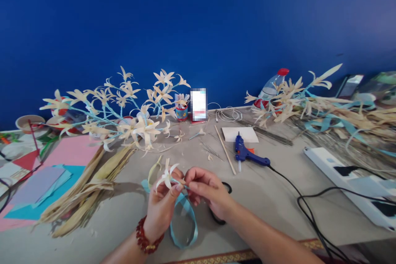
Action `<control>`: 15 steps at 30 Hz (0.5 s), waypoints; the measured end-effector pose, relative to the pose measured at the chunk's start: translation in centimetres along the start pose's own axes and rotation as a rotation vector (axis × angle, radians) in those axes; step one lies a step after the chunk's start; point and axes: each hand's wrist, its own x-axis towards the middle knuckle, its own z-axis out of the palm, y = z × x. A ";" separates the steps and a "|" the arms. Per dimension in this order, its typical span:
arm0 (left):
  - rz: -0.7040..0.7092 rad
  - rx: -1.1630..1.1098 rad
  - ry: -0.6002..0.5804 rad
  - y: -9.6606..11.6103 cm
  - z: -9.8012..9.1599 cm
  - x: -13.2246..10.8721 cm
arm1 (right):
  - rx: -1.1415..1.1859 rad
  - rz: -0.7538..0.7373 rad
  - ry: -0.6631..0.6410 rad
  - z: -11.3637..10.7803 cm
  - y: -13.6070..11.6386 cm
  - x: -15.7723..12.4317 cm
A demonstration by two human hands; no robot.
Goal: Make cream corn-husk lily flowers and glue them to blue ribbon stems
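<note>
My left hand [163,206], with a red bead bracelet on its wrist, pinches a small cream flower [168,176] at its base. Close beside it, my right hand [208,189] has its fingers pinched on the short blue-wrapped stem of that flower. A light blue ribbon [194,222] hangs in a loop below the hands onto the grey table. Partly hidden behind my right hand lie the black handles of what look like scissors [228,187].
Flower branches [116,117] stand at the back left. A blue glue gun [247,153] lies right of centre beside a wooden stick [225,150]. Dried husks [89,189] and coloured paper [72,152] are at left, a white power strip [349,185] at right.
</note>
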 end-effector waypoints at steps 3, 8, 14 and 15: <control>0.050 0.034 -0.001 -0.2 -0.2 0.0 | -0.086 -0.069 0.021 0.2 0.1 -0.2; 0.027 -0.022 -0.023 -0.3 -0.2 -0.1 | -0.144 -0.088 0.071 0.3 0.3 -0.2; 0.015 -0.045 -0.074 -0.5 -0.4 -0.2 | -0.163 -0.095 0.078 0.2 0.3 -0.2; 0.012 -0.050 -0.076 -0.6 -0.5 -0.2 | -0.159 -0.088 0.075 0.2 0.2 -0.2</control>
